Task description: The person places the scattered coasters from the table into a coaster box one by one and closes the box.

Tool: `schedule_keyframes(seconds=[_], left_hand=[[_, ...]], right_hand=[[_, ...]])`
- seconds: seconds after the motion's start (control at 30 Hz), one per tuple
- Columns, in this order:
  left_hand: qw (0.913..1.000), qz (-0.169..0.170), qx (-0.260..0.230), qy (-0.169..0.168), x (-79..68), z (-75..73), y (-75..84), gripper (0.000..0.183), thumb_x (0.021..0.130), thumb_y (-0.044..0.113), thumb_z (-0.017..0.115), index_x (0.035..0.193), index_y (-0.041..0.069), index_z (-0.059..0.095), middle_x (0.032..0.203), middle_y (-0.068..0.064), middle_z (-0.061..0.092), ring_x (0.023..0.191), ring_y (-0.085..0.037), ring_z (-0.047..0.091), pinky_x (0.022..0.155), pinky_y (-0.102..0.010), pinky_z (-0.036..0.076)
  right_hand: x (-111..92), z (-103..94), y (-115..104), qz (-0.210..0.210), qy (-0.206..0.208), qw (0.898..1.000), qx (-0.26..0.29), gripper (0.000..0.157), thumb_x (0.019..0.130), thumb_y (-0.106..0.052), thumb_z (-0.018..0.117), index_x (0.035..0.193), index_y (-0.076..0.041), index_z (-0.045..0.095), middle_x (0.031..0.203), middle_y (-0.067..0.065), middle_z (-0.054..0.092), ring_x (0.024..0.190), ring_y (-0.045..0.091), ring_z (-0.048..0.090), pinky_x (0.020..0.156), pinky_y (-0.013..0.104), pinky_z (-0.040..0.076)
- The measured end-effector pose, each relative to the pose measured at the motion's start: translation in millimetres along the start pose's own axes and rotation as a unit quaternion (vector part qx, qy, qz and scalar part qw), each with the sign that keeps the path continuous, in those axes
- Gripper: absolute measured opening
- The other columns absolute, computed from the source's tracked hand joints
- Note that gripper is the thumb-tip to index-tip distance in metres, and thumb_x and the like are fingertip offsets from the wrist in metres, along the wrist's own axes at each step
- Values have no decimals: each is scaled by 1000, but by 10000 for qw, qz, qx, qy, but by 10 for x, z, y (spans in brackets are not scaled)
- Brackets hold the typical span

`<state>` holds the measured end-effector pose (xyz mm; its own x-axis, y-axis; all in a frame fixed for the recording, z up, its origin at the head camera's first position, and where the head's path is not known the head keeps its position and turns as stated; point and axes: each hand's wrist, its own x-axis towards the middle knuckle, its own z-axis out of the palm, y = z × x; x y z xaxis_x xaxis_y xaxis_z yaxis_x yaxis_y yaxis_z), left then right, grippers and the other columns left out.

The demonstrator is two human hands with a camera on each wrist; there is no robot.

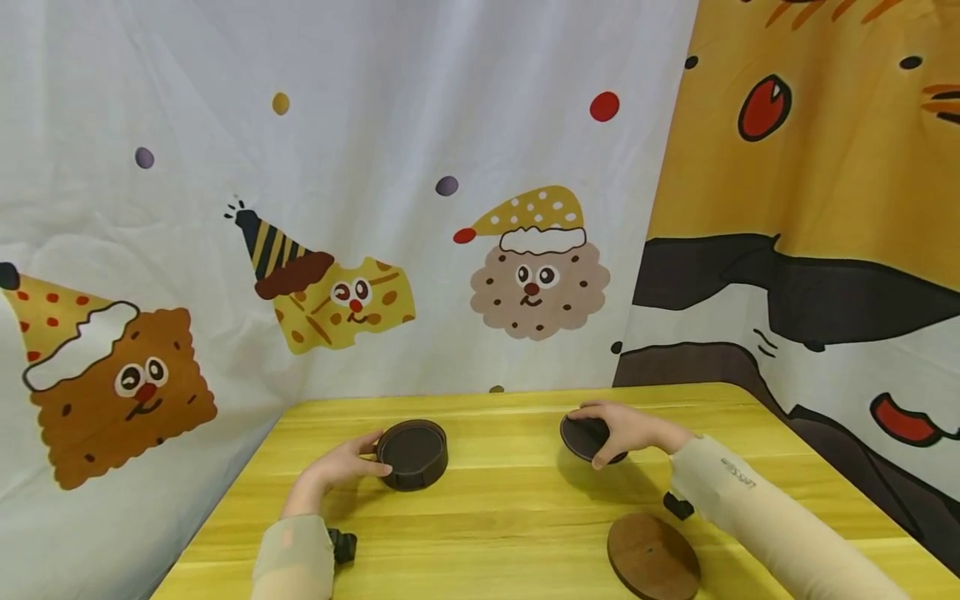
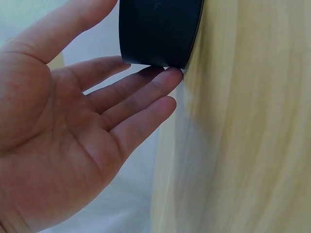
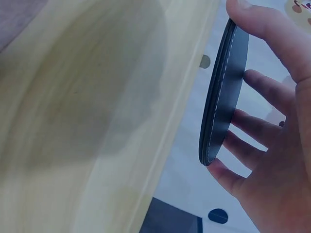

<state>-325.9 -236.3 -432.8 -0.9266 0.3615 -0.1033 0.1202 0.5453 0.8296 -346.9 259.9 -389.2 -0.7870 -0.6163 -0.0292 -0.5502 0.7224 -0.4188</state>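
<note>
A round black coaster holder point(image 1: 417, 480) with a low wall stands on the table. My left hand point(image 1: 341, 465) grips its left side, thumb at the front and fingers toward the back. In the left wrist view, fingertips point(image 2: 170, 77) touch the holder's dark wall point(image 2: 160, 34). Whether coasters lie inside it cannot be told. Off to the right, my right hand point(image 1: 630, 427) holds a round black coaster point(image 1: 580, 435) by its edge, raised above the table. White stitching and a layered rim show on the coaster point(image 3: 223, 97) in the right wrist view; more than one may be stacked.
A brown wooden disc point(image 1: 651, 557) lies at the front right of the yellow wood-grain table point(image 1: 480, 533), below the right forearm. Behind the table hangs a white cloth point(image 1: 450, 100) printed with cartoon snacks. Dark wrist cameras sit under both sleeves.
</note>
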Motion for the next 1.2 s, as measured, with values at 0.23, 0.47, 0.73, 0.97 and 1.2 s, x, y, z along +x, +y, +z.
schedule_keyframes(seconds=[0.23,0.47,0.73,0.97,1.2], left_hand=[[9999,-56,29,90,4,9,4,85,86,17,75,151,-6,24,145,-34,35,133,-49,34,100,-58,35],[9998,-129,6,127,-13,16,-12,87,85,17,76,151,-4,25,144,-33,37,132,-49,35,100,-59,36],[9997,-169,17,174,0,2,-17,88,84,17,77,151,-4,25,143,-33,38,131,-48,36,99,-59,37],[9995,-218,2,227,-5,-2,-25,89,83,18,78,152,-1,25,143,-31,40,131,-46,39,99,-58,37],[9994,-194,44,287,9,1,-43,86,83,17,78,151,-2,28,142,-29,43,129,-44,42,98,-58,38]], right_hand=[[123,-25,-117,-15,-21,10000,-26,85,67,-29,85,142,-9,50,146,24,37,116,37,49,82,43,46],[310,53,-213,-115,-192,9997,-22,86,67,-31,85,143,-11,50,146,21,38,122,38,45,85,45,46],[590,169,-385,-363,-341,9987,-67,85,69,-32,85,144,-16,49,148,17,37,124,35,46,86,42,46],[845,234,-554,-502,-445,9977,20,83,70,-28,85,144,-17,49,149,15,37,121,31,48,85,40,47],[1088,289,-742,-679,-487,9965,-36,84,69,-31,85,144,-18,49,151,17,34,128,35,43,90,43,46]])
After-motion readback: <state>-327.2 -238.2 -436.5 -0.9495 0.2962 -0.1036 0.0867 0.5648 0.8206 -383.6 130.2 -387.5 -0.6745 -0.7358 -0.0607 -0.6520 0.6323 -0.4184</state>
